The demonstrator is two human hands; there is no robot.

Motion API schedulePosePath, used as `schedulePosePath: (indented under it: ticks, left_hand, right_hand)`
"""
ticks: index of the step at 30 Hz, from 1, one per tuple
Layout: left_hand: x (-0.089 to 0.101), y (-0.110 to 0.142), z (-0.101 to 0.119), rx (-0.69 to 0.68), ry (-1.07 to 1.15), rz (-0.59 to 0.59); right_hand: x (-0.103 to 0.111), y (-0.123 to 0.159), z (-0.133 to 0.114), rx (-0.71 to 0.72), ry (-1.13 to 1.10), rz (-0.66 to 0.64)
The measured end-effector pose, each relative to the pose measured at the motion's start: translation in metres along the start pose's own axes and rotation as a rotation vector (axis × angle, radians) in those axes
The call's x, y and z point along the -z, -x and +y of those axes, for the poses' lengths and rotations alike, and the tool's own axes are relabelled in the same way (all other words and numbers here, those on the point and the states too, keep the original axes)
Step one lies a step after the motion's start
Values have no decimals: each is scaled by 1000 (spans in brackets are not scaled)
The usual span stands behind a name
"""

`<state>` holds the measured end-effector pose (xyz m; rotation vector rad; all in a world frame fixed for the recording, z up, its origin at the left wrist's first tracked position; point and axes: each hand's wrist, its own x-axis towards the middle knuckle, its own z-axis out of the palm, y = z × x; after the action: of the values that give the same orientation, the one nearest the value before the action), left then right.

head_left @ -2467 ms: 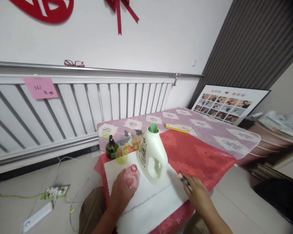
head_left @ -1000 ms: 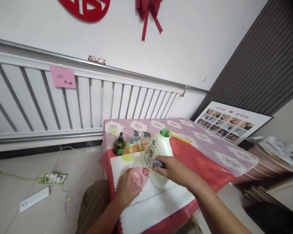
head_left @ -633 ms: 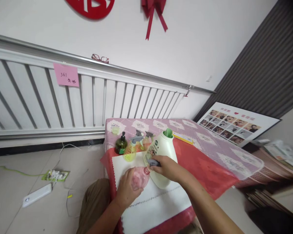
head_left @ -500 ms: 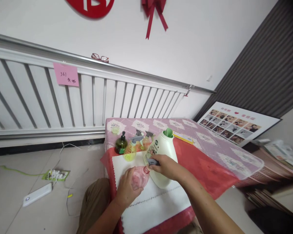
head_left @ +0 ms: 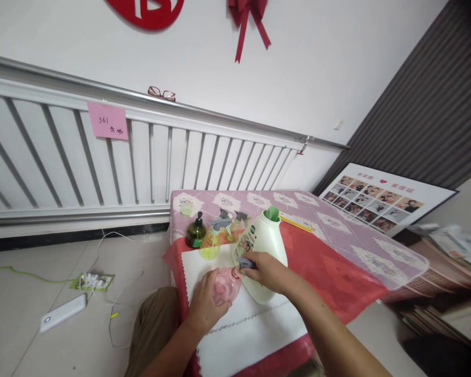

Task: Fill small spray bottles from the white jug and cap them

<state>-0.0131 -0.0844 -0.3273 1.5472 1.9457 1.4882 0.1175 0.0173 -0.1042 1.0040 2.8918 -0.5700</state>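
My left hand [head_left: 207, 306] is closed around a clear pink bottle [head_left: 225, 287], which lies tilted with its neck toward the right. In my right hand [head_left: 266, 269] is a grey spray head [head_left: 246, 263], gripped right at the mouth of the pink bottle. Whether the two parts touch I cannot tell. Just behind my right hand stands a large pale detergent jug [head_left: 272, 238] with a green cap [head_left: 272, 213]. Left of the jug are a yellow spray bottle [head_left: 210, 244], another spray bottle [head_left: 236, 226] and a dark green pump bottle [head_left: 196, 231].
A white mat [head_left: 255, 343] lies over a red cloth [head_left: 329, 256] on the table with a patterned purple cover [head_left: 380, 246]. A yellow-edged packet [head_left: 296, 221] rests behind the jug. On the floor at left are a power strip [head_left: 92, 281] and a white power bank [head_left: 63, 313].
The whole view has shifted slightly. Both hands keep their hold on the pink bottle and the spray head, with almost no movement between them.
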Motion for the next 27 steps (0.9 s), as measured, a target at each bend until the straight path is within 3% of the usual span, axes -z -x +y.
schedulePosePath:
  ticks: [8, 27]
  left_hand:
    - [-2, 0, -2, -2, -18, 1]
    - [-3, -1, -4, 41, -9, 5]
  right_hand:
    - [-7, -8, 4, 51, 55, -3]
    - [-2, -26, -22, 51, 321, -117]
